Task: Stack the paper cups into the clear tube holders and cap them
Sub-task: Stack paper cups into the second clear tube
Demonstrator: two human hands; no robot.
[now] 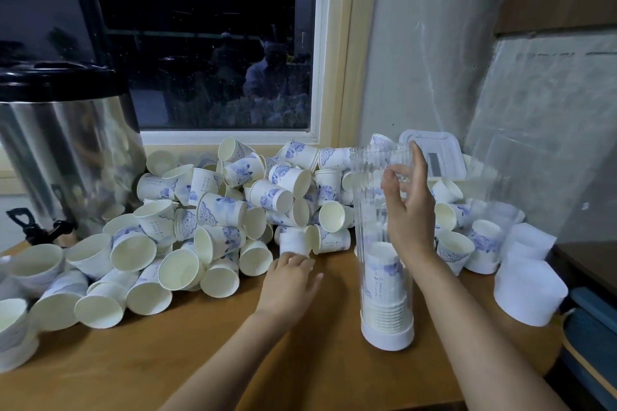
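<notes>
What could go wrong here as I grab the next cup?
The tall clear tube stands on a small white base, steadied only near its top by the right hand; a nudge might tip it.
The left hand reaches a cup at the foot of the loose pile; pulling it may send others rolling off the table.
</notes>
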